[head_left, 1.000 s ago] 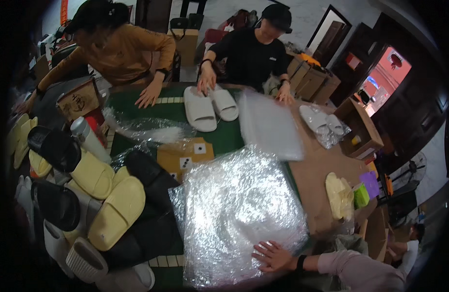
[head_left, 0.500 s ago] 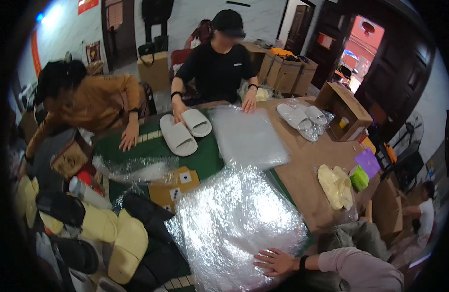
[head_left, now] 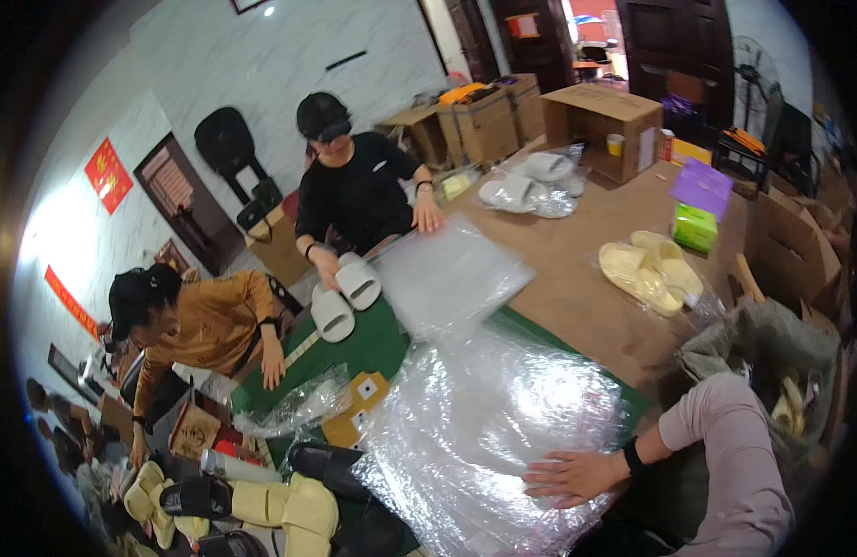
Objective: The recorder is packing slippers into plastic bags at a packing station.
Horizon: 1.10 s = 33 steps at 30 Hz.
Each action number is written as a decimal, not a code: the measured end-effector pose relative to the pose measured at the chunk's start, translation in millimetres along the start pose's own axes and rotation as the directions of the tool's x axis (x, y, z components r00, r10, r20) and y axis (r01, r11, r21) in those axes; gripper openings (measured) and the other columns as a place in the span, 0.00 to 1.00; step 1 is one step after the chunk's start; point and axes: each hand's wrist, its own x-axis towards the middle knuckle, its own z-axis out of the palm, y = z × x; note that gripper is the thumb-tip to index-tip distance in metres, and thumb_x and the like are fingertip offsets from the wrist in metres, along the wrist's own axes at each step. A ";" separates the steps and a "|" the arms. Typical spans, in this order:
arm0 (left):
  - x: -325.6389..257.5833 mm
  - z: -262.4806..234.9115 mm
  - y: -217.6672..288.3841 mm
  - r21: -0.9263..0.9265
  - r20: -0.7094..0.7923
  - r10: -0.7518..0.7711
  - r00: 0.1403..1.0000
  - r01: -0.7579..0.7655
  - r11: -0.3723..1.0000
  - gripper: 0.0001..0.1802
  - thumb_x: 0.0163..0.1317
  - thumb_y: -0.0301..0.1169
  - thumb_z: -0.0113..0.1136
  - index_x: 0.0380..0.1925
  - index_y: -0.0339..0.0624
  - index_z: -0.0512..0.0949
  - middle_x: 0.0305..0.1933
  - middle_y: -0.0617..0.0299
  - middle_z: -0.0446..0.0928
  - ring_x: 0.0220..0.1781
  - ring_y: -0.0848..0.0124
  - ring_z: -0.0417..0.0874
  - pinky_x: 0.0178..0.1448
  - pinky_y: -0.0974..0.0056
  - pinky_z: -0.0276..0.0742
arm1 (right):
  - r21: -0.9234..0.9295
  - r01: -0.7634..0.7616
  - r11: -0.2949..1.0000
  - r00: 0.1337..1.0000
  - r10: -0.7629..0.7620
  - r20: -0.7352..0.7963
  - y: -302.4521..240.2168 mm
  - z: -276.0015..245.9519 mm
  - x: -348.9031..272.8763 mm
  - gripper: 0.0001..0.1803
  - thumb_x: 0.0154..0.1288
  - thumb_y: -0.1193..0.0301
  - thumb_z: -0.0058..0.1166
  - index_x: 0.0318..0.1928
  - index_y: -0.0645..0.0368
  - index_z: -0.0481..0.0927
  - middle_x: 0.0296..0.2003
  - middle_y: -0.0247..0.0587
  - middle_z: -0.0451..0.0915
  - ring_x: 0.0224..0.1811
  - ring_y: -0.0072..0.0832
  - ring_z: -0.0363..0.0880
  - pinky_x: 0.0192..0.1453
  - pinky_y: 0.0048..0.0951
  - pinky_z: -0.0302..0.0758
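Note:
My right hand [head_left: 577, 475], in a pale pink sleeve with a black wristband, lies flat on a stack of shiny clear plastic bags [head_left: 484, 418]. Its fingers are spread and hold nothing. My left hand is out of view. Beyond the shiny stack, a flatter pile of clear bags [head_left: 456, 278] rests under the hand of a person in a black cap [head_left: 359, 186]. That person's other hand touches a pair of white slide sandals [head_left: 333, 316].
Yellow and black slides [head_left: 308, 520] are heaped at lower left, near a white bottle [head_left: 238, 467]. Bagged yellow slides [head_left: 647, 269] lie right, near a green packet [head_left: 695, 227]. A cardboard box [head_left: 600, 130] stands behind. Another person in brown [head_left: 206, 320] reaches down at left.
The view has swung left and tilted, shifting the whole scene. My right hand stays flat on the shiny bags. The person in brown still reaches down at the left.

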 end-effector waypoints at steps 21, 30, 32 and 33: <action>-148.3 -54.0 81.7 -0.425 -0.140 0.631 0.763 -0.622 0.657 0.19 0.64 0.29 0.55 0.53 0.32 0.72 0.46 0.46 0.78 0.48 0.61 0.79 0.52 0.65 0.72 | -0.081 -0.530 0.844 0.847 0.531 -0.008 -70.9 13.2 33.0 0.25 0.59 0.54 0.51 0.55 0.51 0.75 0.59 0.44 0.68 0.63 0.50 0.63 0.59 0.63 0.62; -79.6 -69.1 91.3 0.417 -0.700 0.547 0.459 -0.360 0.835 0.28 0.63 0.45 0.54 0.61 0.46 0.68 0.69 0.41 0.56 0.68 0.36 0.54 0.65 0.32 0.50 | 0.000 -0.395 0.919 0.918 0.395 0.028 -90.9 30.6 44.4 0.29 0.61 0.53 0.50 0.61 0.50 0.68 0.64 0.45 0.64 0.65 0.49 0.61 0.55 0.65 0.66; -24.6 -49.3 38.7 0.535 -0.477 0.533 0.698 -0.251 0.807 0.31 0.62 0.52 0.51 0.64 0.57 0.65 0.71 0.40 0.51 0.68 0.31 0.52 0.62 0.24 0.43 | 0.378 -0.450 0.809 0.856 0.511 -0.074 -62.1 4.9 37.3 0.32 0.60 0.53 0.52 0.63 0.51 0.65 0.65 0.46 0.62 0.66 0.48 0.61 0.55 0.65 0.67; -16.0 -48.2 36.7 0.528 -0.487 0.527 0.697 -0.246 0.813 0.31 0.62 0.52 0.51 0.64 0.57 0.65 0.71 0.40 0.51 0.68 0.31 0.52 0.62 0.24 0.43 | 0.290 -0.555 0.780 0.771 0.613 -0.172 -40.3 -7.8 31.6 0.34 0.60 0.52 0.53 0.64 0.52 0.64 0.66 0.48 0.60 0.67 0.50 0.59 0.56 0.69 0.64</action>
